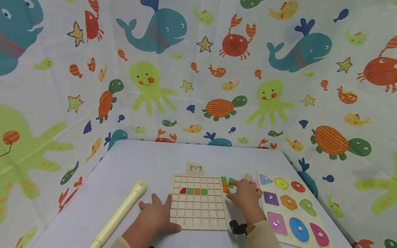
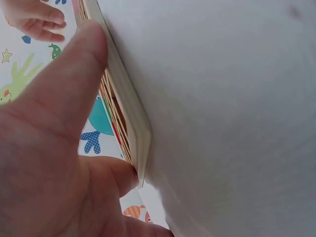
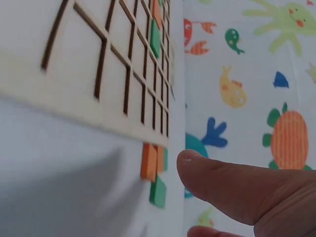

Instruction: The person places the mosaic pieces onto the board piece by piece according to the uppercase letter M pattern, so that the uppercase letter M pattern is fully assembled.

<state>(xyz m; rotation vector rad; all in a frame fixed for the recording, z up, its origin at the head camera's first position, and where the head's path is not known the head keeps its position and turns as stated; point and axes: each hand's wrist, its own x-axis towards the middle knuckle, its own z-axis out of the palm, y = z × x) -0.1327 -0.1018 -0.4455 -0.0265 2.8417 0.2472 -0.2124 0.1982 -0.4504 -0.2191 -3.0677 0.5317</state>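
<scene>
The left hand, fingers spread, touches the left and near edges of the wooden grid board. The right hand, fingers parted, visibly grips nothing near loose tiles beside it. Four inset tiles form a row; a knobbed puzzle lies farther right.

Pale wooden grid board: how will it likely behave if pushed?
The board looks stiff: its edges run straight. Lying flat, it should slide on the white tabletop rather than tip. Its red, green and orange tiles sit inside raised borders, so they'd likely travel along.
</scene>
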